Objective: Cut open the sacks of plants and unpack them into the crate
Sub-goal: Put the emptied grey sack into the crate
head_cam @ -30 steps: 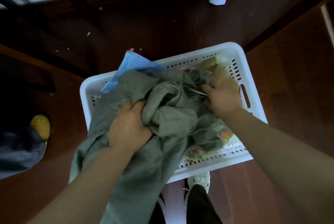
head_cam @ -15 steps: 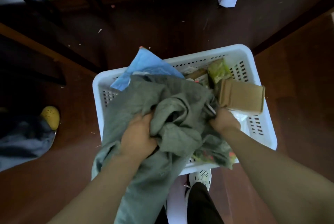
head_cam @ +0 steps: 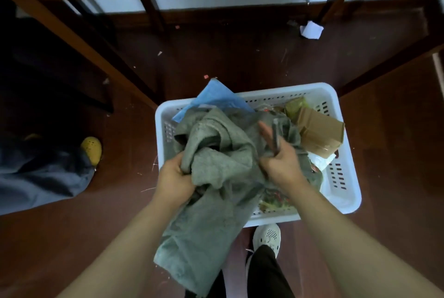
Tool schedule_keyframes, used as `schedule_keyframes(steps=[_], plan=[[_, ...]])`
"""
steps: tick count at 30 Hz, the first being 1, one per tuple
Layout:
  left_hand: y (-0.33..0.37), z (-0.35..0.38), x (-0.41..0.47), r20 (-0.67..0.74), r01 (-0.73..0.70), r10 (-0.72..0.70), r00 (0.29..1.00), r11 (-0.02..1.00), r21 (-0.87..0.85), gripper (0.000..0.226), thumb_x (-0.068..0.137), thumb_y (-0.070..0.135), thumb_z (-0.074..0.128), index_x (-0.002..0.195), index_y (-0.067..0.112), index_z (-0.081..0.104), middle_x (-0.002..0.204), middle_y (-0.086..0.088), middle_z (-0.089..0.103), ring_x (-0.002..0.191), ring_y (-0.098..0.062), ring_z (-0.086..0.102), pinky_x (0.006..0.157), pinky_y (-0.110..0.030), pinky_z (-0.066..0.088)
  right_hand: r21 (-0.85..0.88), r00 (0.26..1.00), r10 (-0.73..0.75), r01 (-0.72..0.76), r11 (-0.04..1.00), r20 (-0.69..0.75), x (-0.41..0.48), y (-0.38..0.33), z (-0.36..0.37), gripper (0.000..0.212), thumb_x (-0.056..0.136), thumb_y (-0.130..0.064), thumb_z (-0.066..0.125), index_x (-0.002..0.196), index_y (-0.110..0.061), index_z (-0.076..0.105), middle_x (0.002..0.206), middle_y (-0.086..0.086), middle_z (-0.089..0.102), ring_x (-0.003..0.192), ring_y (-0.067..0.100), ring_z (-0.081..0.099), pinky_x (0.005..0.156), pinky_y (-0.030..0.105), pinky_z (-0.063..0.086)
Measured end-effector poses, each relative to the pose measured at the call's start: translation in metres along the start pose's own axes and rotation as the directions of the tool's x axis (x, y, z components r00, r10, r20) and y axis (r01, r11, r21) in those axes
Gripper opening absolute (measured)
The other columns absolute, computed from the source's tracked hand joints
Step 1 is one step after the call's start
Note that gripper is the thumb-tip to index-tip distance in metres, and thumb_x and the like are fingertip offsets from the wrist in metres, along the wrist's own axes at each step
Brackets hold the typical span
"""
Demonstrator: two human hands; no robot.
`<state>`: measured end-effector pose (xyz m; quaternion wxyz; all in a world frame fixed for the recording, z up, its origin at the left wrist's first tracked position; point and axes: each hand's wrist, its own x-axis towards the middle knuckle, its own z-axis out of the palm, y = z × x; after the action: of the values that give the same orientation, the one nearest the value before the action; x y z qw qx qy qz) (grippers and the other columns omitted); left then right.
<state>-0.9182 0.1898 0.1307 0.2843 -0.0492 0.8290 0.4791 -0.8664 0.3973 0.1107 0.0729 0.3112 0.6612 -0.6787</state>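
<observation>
The left hand (head_cam: 175,178) gripped the sack (head_cam: 216,170), bunched over the crate (head_cam: 346,177); the right hand (head_cam: 282,168) held a thin tool (head_cam: 275,136). Likely mid-unpacking: next, find the sack's opening and empty it.

A grey-green cloth sack (head_cam: 216,177) was gripped by a bunched fold in the left hand (head_cam: 174,178), with its lower end draped over the near rim of a white slotted crate (head_cam: 348,192) set on the dark red floor (head_cam: 240,57). A slim dark tool (head_cam: 275,136), of a kind that could not be told, was held pointing away in the right hand (head_cam: 280,165), just above the sack. Inside the crate, a blue sheet (head_cam: 216,98) was seen at the far left, and a brown cardboard box (head_cam: 319,131) and a green packet (head_cam: 296,104) at the far right. A white shoe (head_cam: 266,237) was seen just below the crate, and a yellow shoe (head_cam: 91,146) well to its left.
</observation>
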Motion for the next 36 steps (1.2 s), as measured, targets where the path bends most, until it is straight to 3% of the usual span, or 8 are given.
schedule_keyframes(steps=[3,8,12,16,18,20,26,36], plan=[[0.029,-0.023,-0.008,-0.003,-0.018,0.018,1.0,0.995,-0.1,0.011,0.075,0.0,0.074,0.077,0.009,0.068,0.063,0.017,0.068,0.065,0.004,0.062,0.067,-0.012,0.052,-0.071,0.947,-0.098,0.126,0.989,0.305,-0.017,-0.022,0.019,0.087,0.073,-0.009,0.08,0.141,-0.031,0.031,0.145,-0.011,0.04,0.132,-0.001,0.039,0.11,0.023,0.033],[0.089,-0.047,-0.037,0.026,-0.05,0.055,0.998,0.984,-0.169,0.017,0.083,-0.01,0.061,0.075,0.004,0.066,0.07,0.002,0.066,0.063,0.0,0.063,0.065,-0.016,0.053,0.002,0.903,-0.029,0.031,1.0,0.43,-0.047,-0.082,0.023,0.072,0.07,0.017,0.072,0.124,-0.026,0.051,0.11,-0.007,0.067,0.104,0.005,0.064,0.079,0.02,0.053],[0.129,-0.064,-0.068,0.105,-0.116,0.138,0.985,0.975,-0.19,0.02,0.08,-0.019,0.058,0.081,-0.001,0.067,0.078,-0.008,0.067,0.079,-0.019,0.065,0.077,-0.034,0.056,-0.052,0.957,-0.069,0.087,0.995,0.281,-0.07,-0.116,0.009,0.048,0.073,0.01,0.073,0.102,-0.026,0.062,0.099,-0.004,0.07,0.093,0.007,0.066,0.081,0.026,0.054],[0.165,-0.078,-0.092,0.143,-0.202,0.234,0.962,0.957,-0.208,0.023,0.084,-0.019,0.054,0.092,-0.002,0.068,0.083,-0.009,0.07,0.078,-0.015,0.068,0.071,-0.027,0.058,0.036,0.991,-0.019,0.014,0.999,0.134,-0.083,-0.119,-0.026,0.072,0.071,0.023,0.063,0.121,-0.028,0.057,0.111,-0.004,0.067,0.091,0.012,0.067,0.074,0.032,0.058],[0.18,-0.081,-0.101,0.147,-0.207,0.246,0.958,0.948,-0.242,0.022,0.089,-0.013,0.051,0.093,0.001,0.067,0.08,-0.005,0.07,0.073,-0.01,0.069,0.066,-0.022,0.056,-0.152,0.991,0.025,-0.005,0.988,0.133,-0.086,-0.114,-0.027,0.053,0.073,0.018,0.065,0.112,-0.018,0.06,0.094,-0.007,0.066,0.083,0.01,0.063,0.064,0.018,0.052],[0.189,-0.083,-0.103,0.115,-0.144,0.197,0.974,0.922,-0.36,0.021,0.091,-0.01,0.048,0.095,0.0,0.065,0.078,-0.003,0.07,0.071,-0.01,0.069,0.064,-0.021,0.057,-0.275,0.996,0.066,-0.048,0.96,0.057,-0.083,-0.11,-0.022,0.023,0.081,0.011,0.062,0.081,-0.011,0.063,0.076,-0.002,0.062,0.074,0.012,0.058,0.071,0.028,0.05],[0.188,-0.097,-0.117,-0.005,-0.186,0.189,0.982,0.962,-0.199,0.026,0.086,-0.009,0.059,0.084,0.015,0.067,0.075,0.007,0.07,0.07,0.0,0.067,0.061,-0.012,0.052,-0.015,0.888,-0.109,0.114,0.993,-0.447,-0.086,-0.157,-0.036,0.02,0.091,-0.005,0.044,0.084,-0.015,0.06,0.073,0.0,0.058,0.068,0.015,0.054,0.06,0.025,0.044],[0.212,-0.088,-0.139,-0.187,-0.219,0.187,0.964,0.961,-0.168,0.027,0.086,-0.015,0.052,0.077,0.007,0.065,0.078,-0.006,0.065,0.071,-0.012,0.062,0.062,-0.017,0.054,-0.238,0.888,-0.117,0.008,0.971,-0.446,-0.113,-0.171,-0.063,0.018,0.084,-0.03,0.048,0.072,-0.029,0.062,0.073,-0.002,0.064,0.076,0.022,0.062,0.071,0.039,0.051]])
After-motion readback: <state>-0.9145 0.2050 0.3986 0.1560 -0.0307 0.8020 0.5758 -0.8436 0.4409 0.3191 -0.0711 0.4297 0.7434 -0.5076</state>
